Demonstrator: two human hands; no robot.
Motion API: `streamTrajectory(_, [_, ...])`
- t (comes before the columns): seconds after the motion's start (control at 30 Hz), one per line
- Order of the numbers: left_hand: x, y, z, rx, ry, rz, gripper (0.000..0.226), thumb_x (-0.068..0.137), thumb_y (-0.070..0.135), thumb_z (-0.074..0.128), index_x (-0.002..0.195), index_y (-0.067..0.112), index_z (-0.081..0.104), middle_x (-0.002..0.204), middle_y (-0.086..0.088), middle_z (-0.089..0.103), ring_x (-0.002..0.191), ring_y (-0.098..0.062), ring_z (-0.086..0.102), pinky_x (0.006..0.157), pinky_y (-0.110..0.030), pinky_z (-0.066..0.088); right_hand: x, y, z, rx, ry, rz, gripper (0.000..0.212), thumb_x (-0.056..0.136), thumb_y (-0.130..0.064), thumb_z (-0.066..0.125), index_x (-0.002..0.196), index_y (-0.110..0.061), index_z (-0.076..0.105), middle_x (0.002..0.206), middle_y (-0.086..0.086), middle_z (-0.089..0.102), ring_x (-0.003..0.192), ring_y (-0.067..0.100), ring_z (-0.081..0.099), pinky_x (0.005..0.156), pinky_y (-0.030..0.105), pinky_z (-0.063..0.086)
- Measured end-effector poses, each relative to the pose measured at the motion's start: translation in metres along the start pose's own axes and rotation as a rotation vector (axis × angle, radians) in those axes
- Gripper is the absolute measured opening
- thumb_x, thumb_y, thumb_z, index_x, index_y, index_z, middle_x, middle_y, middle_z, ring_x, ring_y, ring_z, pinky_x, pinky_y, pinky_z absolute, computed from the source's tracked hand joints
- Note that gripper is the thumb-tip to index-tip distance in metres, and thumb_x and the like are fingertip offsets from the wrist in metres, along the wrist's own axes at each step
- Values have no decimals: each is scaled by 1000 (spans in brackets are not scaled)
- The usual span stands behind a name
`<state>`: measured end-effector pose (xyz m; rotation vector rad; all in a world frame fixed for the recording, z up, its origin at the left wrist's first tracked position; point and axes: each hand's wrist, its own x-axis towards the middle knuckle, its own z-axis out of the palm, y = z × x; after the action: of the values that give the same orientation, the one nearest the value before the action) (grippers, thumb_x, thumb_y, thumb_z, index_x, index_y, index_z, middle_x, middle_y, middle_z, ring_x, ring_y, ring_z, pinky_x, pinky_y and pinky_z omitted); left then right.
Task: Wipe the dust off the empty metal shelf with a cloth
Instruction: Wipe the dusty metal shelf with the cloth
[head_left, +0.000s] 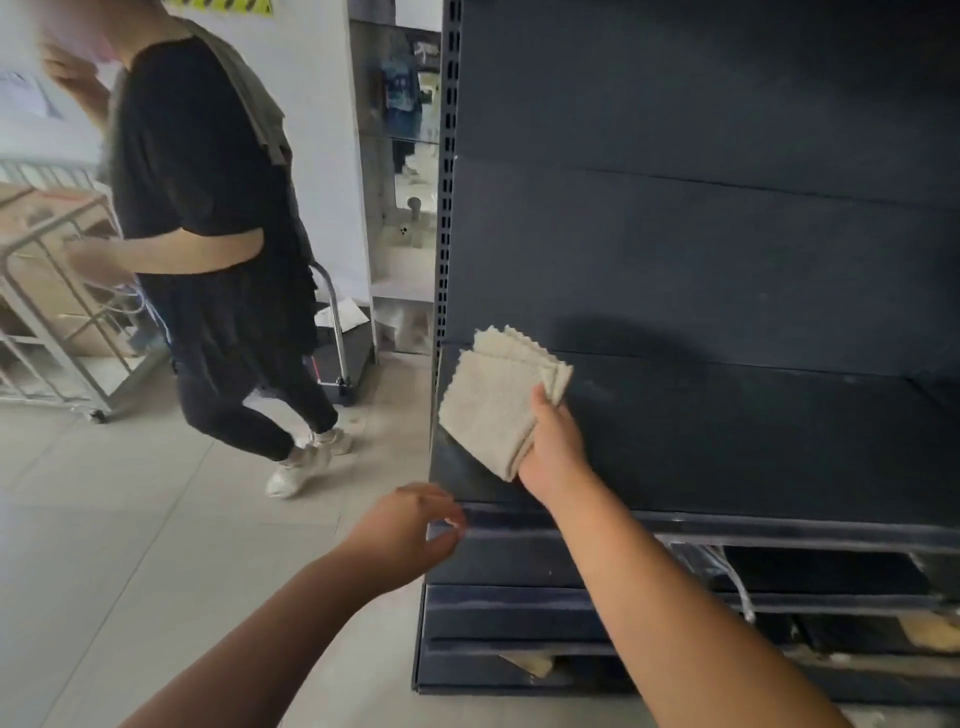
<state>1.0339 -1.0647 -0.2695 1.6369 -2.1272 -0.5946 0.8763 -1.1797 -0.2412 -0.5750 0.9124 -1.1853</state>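
Note:
A dark blue metal shelf (727, 436) stands bare at the right, with a tall back panel behind it. A folded beige cloth (496, 400) hangs over the shelf's left end, pinched at its right edge by my right hand (553, 447). My left hand (410, 525) hovers just off the shelf's front left corner, fingers curled and apart, holding nothing.
A person in black clothes (218, 249) walks on the tiled floor at the left, close to the shelf's end. A wire cart with cardboard boxes (57, 306) stands at the far left. A flat trolley (337, 358) sits behind the person. Lower shelves (571, 613) jut out below.

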Motion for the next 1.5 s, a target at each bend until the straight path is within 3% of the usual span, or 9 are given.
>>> streamTrajectory(0.13, [5, 0, 3, 14, 32, 53, 15, 86, 29, 59, 91, 26, 73, 88, 11, 66, 77, 1, 49, 66, -7, 34, 26, -61, -56, -165, 197, -260, 19, 99, -23, 44, 110, -29, 59, 107, -3, 67, 101, 18, 64, 94, 41, 50])
streamTrajectory(0.33, [12, -4, 3, 11, 37, -6, 18, 84, 27, 56, 91, 30, 72, 90, 13, 68, 74, -3, 60, 70, -22, 52, 78, -97, -127, -807, 512, -423, 31, 94, -29, 42, 121, -20, 55, 114, 9, 64, 106, 29, 61, 91, 36, 46])
streamTrajectory(0.57, [5, -9, 2, 7, 24, 7, 21, 85, 42, 52, 95, 36, 69, 92, 18, 68, 80, -1, 61, 71, -21, 53, 99, 11, -55, -1743, 19, -411, 35, 96, -25, 41, 127, -17, 54, 133, 10, 56, 121, 35, 49, 100, 43, 39])
streamTrajectory(0.7, [1, -14, 6, -2, 28, 32, 17, 83, 39, 55, 91, 34, 69, 97, 16, 70, 98, 3, 60, 80, -23, 52, 80, 69, 40, -1630, -296, -372, 40, 95, -23, 40, 134, -22, 49, 140, 10, 50, 128, 35, 42, 108, 43, 33])
streamTrajectory(0.8, [1, -17, 4, -22, 17, 22, 16, 81, 38, 56, 90, 36, 69, 101, 18, 70, 103, 5, 59, 84, -20, 51, 70, 89, 92, -1072, -508, -6, 37, 95, -34, 41, 131, -29, 51, 133, 11, 57, 119, 32, 52, 105, 42, 40])
streamTrajectory(0.97, [5, -15, -1, -28, 4, 25, 20, 82, 42, 53, 92, 36, 70, 97, 20, 68, 91, 16, 56, 80, -13, 47, 84, 52, 94, -271, -223, 299, 32, 96, -33, 47, 120, -15, 57, 110, 13, 67, 95, 28, 64, 84, 42, 55])
streamTrajectory(1.1, [11, -14, -2, -20, -18, 21, 24, 83, 45, 50, 94, 36, 70, 91, 18, 67, 84, -1, 62, 73, -18, 51, 116, -31, 19, -110, -110, 100, 38, 97, -34, 46, 127, -12, 55, 124, 12, 65, 105, 25, 64, 82, 38, 54])
streamTrajectory(1.3, [25, -12, 0, -17, -7, 7, 19, 85, 37, 52, 94, 36, 69, 92, 17, 68, 80, -3, 62, 70, -21, 53, 120, -146, -107, -923, 418, -566, 36, 91, -30, 48, 122, -14, 56, 120, 16, 64, 109, 33, 60, 95, 39, 46])
streamTrajectory(1.5, [34, -10, -2, -58, -17, -12, 25, 82, 42, 50, 94, 34, 70, 93, 16, 69, 82, -2, 63, 72, -20, 53, 150, -104, -154, -1606, 425, -449, 31, 96, -24, 42, 120, -13, 59, 120, 19, 63, 109, 38, 58, 92, 41, 43])
